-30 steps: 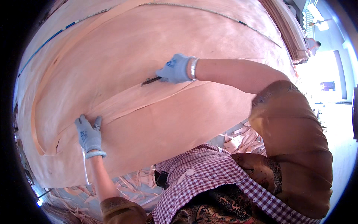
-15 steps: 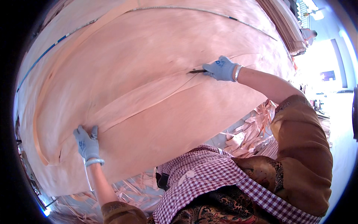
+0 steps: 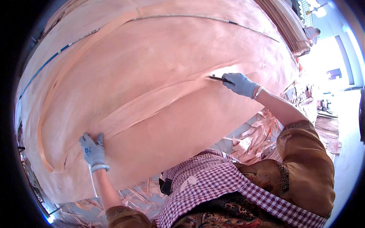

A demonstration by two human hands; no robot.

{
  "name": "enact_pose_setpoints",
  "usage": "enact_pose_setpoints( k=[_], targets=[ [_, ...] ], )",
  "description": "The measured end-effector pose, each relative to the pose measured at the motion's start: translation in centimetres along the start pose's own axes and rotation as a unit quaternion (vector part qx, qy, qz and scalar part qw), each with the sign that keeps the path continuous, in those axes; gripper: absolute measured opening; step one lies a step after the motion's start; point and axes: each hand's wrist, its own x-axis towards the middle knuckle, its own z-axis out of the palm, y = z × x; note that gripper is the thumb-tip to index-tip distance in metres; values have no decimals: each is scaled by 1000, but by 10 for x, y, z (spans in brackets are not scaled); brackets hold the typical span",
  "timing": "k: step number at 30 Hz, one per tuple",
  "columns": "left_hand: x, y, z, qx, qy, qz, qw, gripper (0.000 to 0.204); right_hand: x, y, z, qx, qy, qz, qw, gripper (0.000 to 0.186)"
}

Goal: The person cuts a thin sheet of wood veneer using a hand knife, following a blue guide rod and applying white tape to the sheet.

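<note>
Pinkish sheet (image 3: 182, 121), wood veneer by the look; head view. A narrow strip (image 3: 152, 99) lies on it, long axis slanting from near the sheet's left edge up toward its far right corner. My gloved left hand (image 3: 93, 151) is at the strip's lower-left end, fingers spread, pressed down, gripping nothing. My right hand (image 3: 240, 84) has its fingers closed round a dark knife (image 3: 216, 78), tip pointing left, near the strip's upper-right end; contact unclear. Step in hand, I judge: trimming along the strip. Next move calls for firm left-side pressure.
</note>
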Motion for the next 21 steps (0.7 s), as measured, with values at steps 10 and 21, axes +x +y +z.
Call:
enact_pose_setpoints(
  k=[10, 21],
  targets=[
    [0, -8, -2, 7, -8, -3, 1000, 60, 63, -18, 7, 30, 59, -9, 998, 57],
    [7, -4, -7, -21, -63, -3, 998, 59, 33, -52, -8, -5, 201, 98, 975, 21]
  ],
)
